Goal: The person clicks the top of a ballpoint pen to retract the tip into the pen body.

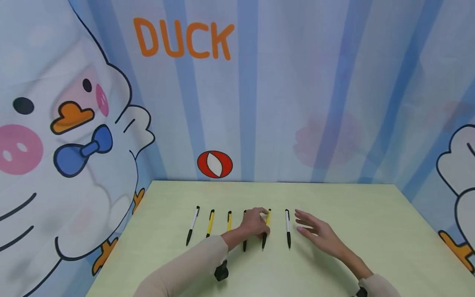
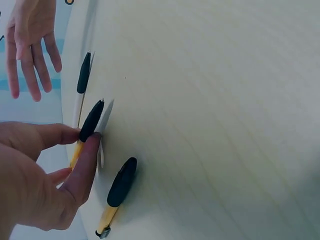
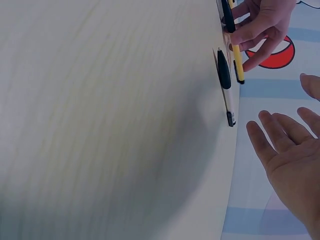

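My left hand [image 1: 255, 222] pinches a yellow pen [image 1: 269, 218] with a black grip between thumb and fingers. In the left wrist view, the fingertips meet around the pen near its black grip [image 2: 92, 120]. Just right of it lies a white pen [image 1: 288, 222] with a black grip. My right hand [image 1: 320, 236] hovers beside that white pen, fingers spread and loosely straight, holding nothing. Another pen [image 1: 244, 245] is partly covered by the left hand, its black grip showing below the wrist.
Farther left in the row are a white pen [image 1: 193, 222], a yellow pen [image 1: 210, 220] and another yellow pen [image 1: 229, 220], the last two partly hidden by the left forearm. They lie on a pale yellow table [image 1: 341, 202], with a printed duck curtain [image 1: 282, 90] behind its far edge.
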### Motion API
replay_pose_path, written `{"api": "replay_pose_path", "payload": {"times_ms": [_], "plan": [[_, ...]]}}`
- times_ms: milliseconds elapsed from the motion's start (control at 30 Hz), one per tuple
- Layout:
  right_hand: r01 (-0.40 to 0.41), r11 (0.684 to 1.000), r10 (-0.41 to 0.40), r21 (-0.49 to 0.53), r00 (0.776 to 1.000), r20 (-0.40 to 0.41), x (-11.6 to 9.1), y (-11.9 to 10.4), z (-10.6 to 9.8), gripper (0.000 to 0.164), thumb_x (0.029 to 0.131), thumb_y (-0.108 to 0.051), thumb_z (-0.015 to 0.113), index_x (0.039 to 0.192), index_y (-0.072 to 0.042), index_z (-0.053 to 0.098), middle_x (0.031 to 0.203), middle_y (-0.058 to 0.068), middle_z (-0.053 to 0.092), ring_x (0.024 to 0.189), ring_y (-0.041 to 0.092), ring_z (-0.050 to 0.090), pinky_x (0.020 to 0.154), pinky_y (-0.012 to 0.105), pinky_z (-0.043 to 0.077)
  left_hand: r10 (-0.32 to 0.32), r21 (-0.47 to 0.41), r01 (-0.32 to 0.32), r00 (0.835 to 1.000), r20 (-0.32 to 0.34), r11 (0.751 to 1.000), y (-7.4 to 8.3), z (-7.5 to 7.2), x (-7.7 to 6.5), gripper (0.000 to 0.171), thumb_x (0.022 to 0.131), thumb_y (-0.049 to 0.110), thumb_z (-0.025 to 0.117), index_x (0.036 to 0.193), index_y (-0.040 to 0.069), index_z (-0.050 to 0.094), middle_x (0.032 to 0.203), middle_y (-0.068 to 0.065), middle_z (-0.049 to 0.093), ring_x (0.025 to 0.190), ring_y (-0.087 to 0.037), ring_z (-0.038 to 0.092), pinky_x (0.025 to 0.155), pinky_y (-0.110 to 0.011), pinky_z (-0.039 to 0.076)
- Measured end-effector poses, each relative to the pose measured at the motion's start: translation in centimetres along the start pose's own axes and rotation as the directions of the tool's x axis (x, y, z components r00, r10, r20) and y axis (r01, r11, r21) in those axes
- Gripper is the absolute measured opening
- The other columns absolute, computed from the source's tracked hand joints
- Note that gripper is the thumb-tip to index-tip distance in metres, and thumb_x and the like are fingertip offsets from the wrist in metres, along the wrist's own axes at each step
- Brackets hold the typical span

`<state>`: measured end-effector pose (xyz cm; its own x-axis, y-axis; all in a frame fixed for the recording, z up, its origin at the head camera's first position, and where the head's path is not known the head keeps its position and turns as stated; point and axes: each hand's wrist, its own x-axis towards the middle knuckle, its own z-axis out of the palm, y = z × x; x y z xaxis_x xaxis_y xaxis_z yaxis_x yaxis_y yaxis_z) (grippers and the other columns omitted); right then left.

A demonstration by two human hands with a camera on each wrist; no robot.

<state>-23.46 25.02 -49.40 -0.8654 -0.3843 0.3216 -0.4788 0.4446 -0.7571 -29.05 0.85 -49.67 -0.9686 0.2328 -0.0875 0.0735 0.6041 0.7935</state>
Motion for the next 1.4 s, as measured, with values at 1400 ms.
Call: {"api": "replay_pose_path", "payload": {"times_ms": [1400], "plan": [[0.009,1.000,-0.010,0.021,0.998,0.056,0.5,-0.9,-0.9,0.063,0.099,-0.014,0.068,0.154,0.000,0.041,0.149,0.029,0.051,0.130,0.048,0.056,0.100,0.051,0.056,0.029,-0.492,-0.003,0.999,0.045,0.871,0.0,-6.0,-7.9,0.070,0.090,0.006,0.077,0.153,0.017,0.048,0.108,-0.013,0.064,0.084,-0.028,0.079,0.066,-0.036,0.066]]}}
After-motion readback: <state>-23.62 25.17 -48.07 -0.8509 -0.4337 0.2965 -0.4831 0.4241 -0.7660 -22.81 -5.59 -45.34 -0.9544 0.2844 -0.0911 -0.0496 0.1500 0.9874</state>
